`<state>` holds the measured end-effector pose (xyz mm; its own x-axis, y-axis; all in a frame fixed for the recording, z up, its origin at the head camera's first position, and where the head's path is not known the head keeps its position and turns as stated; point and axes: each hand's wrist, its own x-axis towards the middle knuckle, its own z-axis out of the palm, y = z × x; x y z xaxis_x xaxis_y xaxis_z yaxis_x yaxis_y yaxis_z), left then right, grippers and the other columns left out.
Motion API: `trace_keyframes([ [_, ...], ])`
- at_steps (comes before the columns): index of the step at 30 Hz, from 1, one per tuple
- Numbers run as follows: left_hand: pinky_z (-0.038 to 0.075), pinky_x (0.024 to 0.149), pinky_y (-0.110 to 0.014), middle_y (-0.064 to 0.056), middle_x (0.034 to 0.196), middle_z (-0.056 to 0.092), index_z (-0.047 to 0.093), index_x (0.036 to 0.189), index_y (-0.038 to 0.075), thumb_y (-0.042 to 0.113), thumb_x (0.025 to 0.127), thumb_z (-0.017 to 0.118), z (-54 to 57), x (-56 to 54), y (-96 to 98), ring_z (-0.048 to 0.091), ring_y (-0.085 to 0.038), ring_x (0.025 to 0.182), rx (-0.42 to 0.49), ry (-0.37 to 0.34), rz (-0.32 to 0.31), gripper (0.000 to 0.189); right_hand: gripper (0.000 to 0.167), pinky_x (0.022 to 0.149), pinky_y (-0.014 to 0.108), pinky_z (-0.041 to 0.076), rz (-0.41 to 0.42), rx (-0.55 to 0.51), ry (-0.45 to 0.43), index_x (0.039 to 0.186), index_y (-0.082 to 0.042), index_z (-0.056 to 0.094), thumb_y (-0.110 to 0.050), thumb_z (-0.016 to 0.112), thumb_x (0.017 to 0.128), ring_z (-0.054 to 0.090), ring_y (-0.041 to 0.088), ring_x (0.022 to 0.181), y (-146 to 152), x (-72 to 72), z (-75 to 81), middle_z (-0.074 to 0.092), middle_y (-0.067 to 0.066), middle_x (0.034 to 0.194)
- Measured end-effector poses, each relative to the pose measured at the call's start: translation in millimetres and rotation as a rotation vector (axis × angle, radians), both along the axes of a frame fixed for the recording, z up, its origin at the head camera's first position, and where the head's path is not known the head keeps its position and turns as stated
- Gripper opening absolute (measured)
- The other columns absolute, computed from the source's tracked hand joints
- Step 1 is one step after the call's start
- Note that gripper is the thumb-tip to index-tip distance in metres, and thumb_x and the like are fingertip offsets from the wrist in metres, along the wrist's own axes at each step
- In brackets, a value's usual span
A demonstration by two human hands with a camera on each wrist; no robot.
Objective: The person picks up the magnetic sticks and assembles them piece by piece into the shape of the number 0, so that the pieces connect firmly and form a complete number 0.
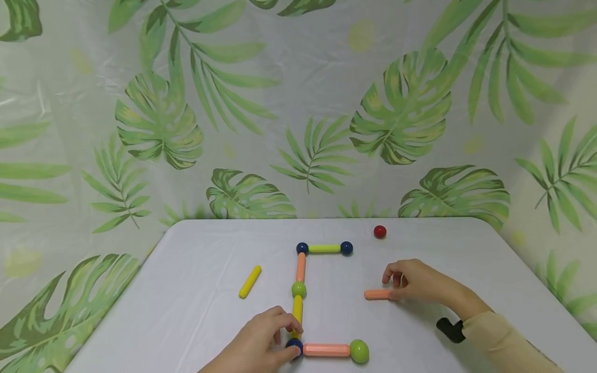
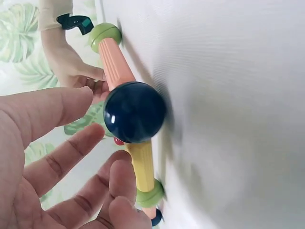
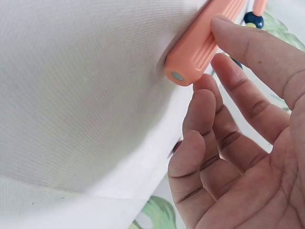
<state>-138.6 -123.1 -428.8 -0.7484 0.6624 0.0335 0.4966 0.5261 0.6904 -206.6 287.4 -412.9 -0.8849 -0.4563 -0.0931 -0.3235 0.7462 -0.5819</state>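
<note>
My left hand (image 1: 263, 339) is at a dark blue ball (image 1: 294, 348) at the near left corner of a joined stick-and-ball figure. In the left wrist view its thumb and loosely bent fingers stand apart from the ball (image 2: 135, 112). From that ball a salmon stick (image 1: 326, 350) runs right to a green ball (image 1: 359, 351), and a yellow stick (image 1: 297, 311) runs away to another green ball (image 1: 299, 289). My right hand (image 1: 415, 282) is at a loose salmon stick (image 1: 377, 294) lying on the table. Its thumb touches the stick (image 3: 193, 57); the other fingers are loosely bent beside it.
Beyond the middle green ball, a salmon stick (image 1: 300, 267) leads to a blue ball (image 1: 302, 248), then a lime stick (image 1: 324, 248) and a second blue ball (image 1: 346, 248). A loose yellow stick (image 1: 250, 282) lies left, a red ball (image 1: 380, 231) at the back of the white table (image 1: 196, 311).
</note>
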Motion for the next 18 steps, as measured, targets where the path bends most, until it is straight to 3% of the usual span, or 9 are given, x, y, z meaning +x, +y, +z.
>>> trace_keyframes([
  [3,0.051,0.075,-0.02,0.014,0.104,0.067,0.076,0.112,0.023,0.03,0.096,0.082,5.8,0.8,8.5,0.054,0.003,0.086,-0.074,0.094,-0.003,0.018,0.02,0.064,0.023,0.045,-0.002,0.003,-0.008,0.103,-0.014,0.073,-0.018,0.087,0.09,0.053,0.009,0.072,-1,-0.1,-0.9,0.061,-0.004,0.084],
  [8,0.048,0.08,-0.019,0.019,0.109,0.07,0.079,0.112,0.029,0.03,0.094,0.084,14.4,2.7,26.1,0.048,0.002,0.093,-0.187,0.135,-0.013,0.018,0.021,0.064,0.022,0.045,-0.001,0.006,-0.019,0.1,-0.015,0.073,-0.017,0.089,0.087,0.053,0.008,0.072,-2,-0.5,-1.8,0.06,-0.005,0.082],
  [14,0.041,0.078,-0.012,0.019,0.105,0.073,0.081,0.11,0.026,0.024,0.09,0.087,11.6,0.9,38.8,0.045,0.004,0.089,-0.181,0.282,-0.147,0.021,0.019,0.064,0.022,0.045,0.01,0.024,0.0,0.097,-0.016,0.073,-0.015,0.089,0.087,0.052,0.006,0.071,-3,-0.2,-4.0,0.059,-0.005,0.081],
  [18,0.037,0.075,-0.01,0.02,0.1,0.073,0.081,0.108,0.027,0.022,0.089,0.088,8.7,-0.6,43.2,0.043,0.005,0.085,-0.179,0.34,-0.189,0.021,0.018,0.064,0.022,0.044,0.01,0.048,0.03,0.093,-0.019,0.071,-0.018,0.088,0.088,0.051,0.005,0.07,-5,1.6,-5.0,0.058,-0.007,0.079],
])
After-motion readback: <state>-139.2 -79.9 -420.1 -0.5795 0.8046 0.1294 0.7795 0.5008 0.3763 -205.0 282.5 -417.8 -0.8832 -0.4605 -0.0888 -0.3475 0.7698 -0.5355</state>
